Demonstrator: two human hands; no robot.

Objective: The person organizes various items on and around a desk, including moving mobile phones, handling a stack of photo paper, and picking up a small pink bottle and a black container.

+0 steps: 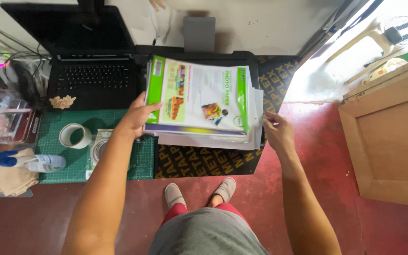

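Note:
A thick stack of paper packs (204,101), topped by a white and green glossy pack, rests on a black printer (199,54). My left hand (135,118) grips the stack's left edge, thumb on top. My right hand (277,130) holds the right edge of the stack, fingers curled against the lower white sheets. The printer stands on a black table with yellow lettering (204,163).
An open black laptop (90,61) lies to the left. A green cutting mat (133,163) carries a tape roll (74,136) and a spray bottle (34,163). A wooden board (393,137) leans at the right on the red floor (317,189). My feet (199,193) stand below.

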